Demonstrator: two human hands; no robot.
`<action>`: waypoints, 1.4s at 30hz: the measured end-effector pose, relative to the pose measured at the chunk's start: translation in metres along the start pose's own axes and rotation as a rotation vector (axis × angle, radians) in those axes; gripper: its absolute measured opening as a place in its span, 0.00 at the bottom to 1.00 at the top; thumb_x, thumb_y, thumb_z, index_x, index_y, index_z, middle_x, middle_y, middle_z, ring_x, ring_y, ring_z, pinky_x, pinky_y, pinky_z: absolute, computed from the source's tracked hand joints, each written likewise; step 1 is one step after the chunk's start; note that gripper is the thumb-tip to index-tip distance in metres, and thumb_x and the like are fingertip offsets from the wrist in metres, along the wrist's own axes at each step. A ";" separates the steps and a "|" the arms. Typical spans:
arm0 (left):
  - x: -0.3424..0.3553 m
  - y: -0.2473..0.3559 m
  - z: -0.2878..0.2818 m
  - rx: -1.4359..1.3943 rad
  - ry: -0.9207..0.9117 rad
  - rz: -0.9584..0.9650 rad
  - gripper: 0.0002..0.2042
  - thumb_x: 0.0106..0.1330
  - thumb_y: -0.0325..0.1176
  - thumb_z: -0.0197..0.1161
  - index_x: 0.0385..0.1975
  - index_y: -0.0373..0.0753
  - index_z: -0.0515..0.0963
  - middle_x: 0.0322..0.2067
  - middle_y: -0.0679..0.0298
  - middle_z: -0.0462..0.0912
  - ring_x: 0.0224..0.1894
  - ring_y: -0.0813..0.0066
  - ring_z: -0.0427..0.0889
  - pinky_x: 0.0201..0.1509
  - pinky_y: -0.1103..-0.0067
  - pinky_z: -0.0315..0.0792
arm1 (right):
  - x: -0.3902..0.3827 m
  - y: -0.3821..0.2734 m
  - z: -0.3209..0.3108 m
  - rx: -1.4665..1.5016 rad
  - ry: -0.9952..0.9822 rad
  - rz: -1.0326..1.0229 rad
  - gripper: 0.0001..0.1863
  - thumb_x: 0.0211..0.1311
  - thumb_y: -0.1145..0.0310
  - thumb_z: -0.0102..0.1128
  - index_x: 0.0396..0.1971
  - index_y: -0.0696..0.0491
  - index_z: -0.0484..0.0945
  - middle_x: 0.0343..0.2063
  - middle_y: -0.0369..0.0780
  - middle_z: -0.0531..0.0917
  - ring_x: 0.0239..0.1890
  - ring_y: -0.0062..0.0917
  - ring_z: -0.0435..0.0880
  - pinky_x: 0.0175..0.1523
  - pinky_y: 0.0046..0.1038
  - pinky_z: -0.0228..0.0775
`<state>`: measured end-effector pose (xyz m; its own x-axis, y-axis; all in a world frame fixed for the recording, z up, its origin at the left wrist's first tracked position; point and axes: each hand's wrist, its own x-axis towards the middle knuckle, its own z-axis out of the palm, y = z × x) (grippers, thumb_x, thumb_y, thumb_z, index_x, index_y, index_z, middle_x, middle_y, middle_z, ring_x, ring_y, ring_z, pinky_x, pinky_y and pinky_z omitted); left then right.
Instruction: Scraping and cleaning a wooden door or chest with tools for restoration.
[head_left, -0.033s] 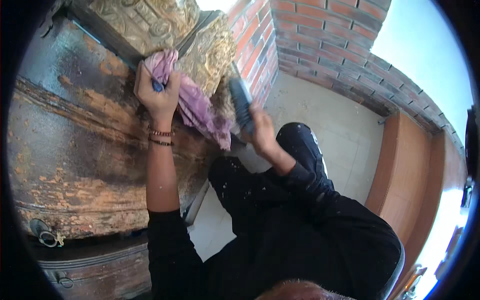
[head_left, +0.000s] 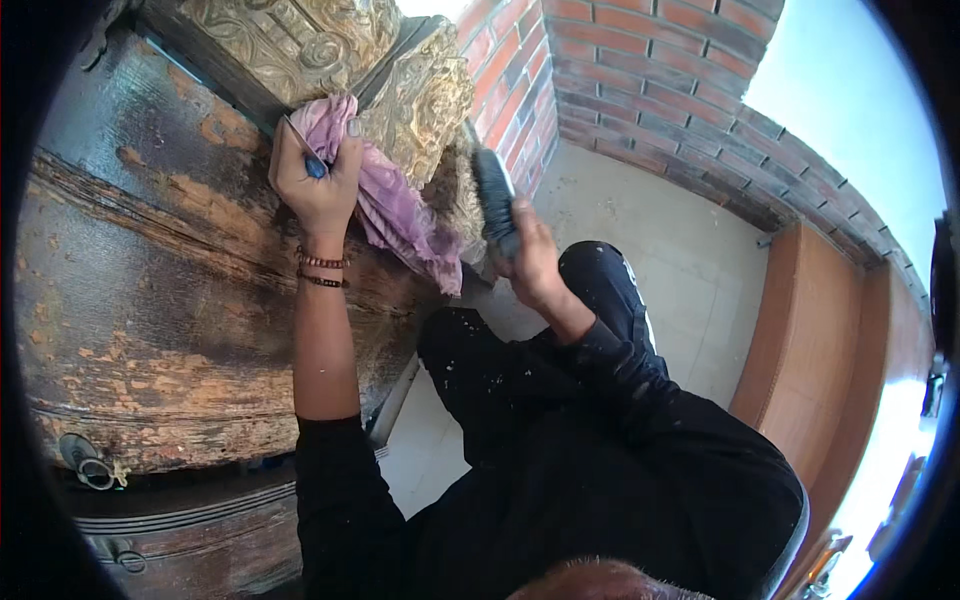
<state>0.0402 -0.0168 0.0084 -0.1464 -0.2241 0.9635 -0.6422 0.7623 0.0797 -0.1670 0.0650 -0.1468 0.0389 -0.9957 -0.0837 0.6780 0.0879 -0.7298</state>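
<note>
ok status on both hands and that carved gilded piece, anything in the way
Left hand gripping purple rag, pressed to gilded carving. Right hand holding dark brush at its edge. Rag hangs between hands; nothing else blocking.

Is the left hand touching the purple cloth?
Touching. The head view shows the left hand with its fingers closed over the top of the purple cloth, pressing it against the gilded carved ornament.

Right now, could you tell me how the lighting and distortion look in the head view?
In the head view, fisheye bends the brick wall and blackens the corners; the upper right is blown out white; the left hand with the purple cloth is sharp; the brush looks slightly soft.
</note>
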 end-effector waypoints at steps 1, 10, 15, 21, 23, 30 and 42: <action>0.000 -0.004 0.002 -0.041 0.012 -0.035 0.14 0.57 0.31 0.69 0.40 0.32 0.79 0.35 0.56 0.82 0.37 0.56 0.83 0.41 0.69 0.76 | 0.000 0.001 -0.009 0.039 -0.010 0.078 0.24 0.76 0.47 0.39 0.35 0.54 0.73 0.18 0.37 0.74 0.11 0.19 0.62 0.17 0.23 0.52; 0.008 -0.010 -0.029 -0.059 -0.225 -0.053 0.16 0.60 0.35 0.72 0.44 0.32 0.80 0.39 0.57 0.84 0.39 0.61 0.84 0.44 0.72 0.76 | 0.029 0.019 0.067 -0.215 0.123 -0.204 0.29 0.78 0.57 0.39 0.73 0.50 0.50 0.34 0.44 0.80 0.25 0.32 0.78 0.31 0.32 0.72; 0.014 -0.009 -0.023 -0.096 -0.284 -0.023 0.16 0.59 0.31 0.73 0.45 0.32 0.80 0.40 0.58 0.85 0.42 0.66 0.84 0.47 0.73 0.76 | -0.016 0.107 0.086 -0.478 0.069 -0.407 0.33 0.77 0.68 0.39 0.74 0.58 0.39 0.65 0.57 0.62 0.66 0.41 0.65 0.69 0.33 0.55; 0.016 -0.008 -0.038 -0.092 -0.374 -0.142 0.16 0.58 0.30 0.74 0.44 0.33 0.80 0.39 0.59 0.85 0.41 0.68 0.84 0.47 0.75 0.75 | 0.013 0.047 0.083 -0.302 0.047 -0.696 0.35 0.77 0.69 0.45 0.75 0.59 0.39 0.66 0.44 0.63 0.61 0.29 0.70 0.66 0.31 0.62; 0.019 -0.009 -0.041 -0.102 -0.396 -0.178 0.17 0.58 0.30 0.75 0.45 0.33 0.80 0.40 0.59 0.85 0.41 0.69 0.84 0.47 0.75 0.75 | 0.022 0.068 0.085 -0.135 0.012 -0.454 0.37 0.76 0.68 0.48 0.75 0.57 0.40 0.59 0.41 0.70 0.44 0.22 0.77 0.50 0.26 0.73; 0.012 -0.014 -0.036 -0.120 -0.337 -0.158 0.17 0.58 0.30 0.75 0.46 0.33 0.80 0.40 0.58 0.85 0.41 0.70 0.84 0.47 0.75 0.76 | -0.010 0.104 0.073 -0.071 -0.072 -0.183 0.14 0.75 0.66 0.52 0.54 0.55 0.68 0.33 0.31 0.76 0.29 0.13 0.74 0.32 0.20 0.68; 0.020 -0.016 -0.048 0.046 -0.432 -0.135 0.22 0.57 0.35 0.76 0.47 0.28 0.80 0.42 0.52 0.85 0.43 0.64 0.85 0.48 0.72 0.77 | 0.021 0.085 0.128 -0.031 0.020 -0.314 0.14 0.75 0.60 0.51 0.49 0.55 0.66 0.30 0.38 0.78 0.29 0.22 0.80 0.31 0.25 0.72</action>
<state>0.0836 -0.0041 0.0384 -0.3532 -0.5598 0.7496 -0.7082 0.6835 0.1767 -0.0147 0.0476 -0.1243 -0.1839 -0.9735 0.1358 0.6316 -0.2228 -0.7426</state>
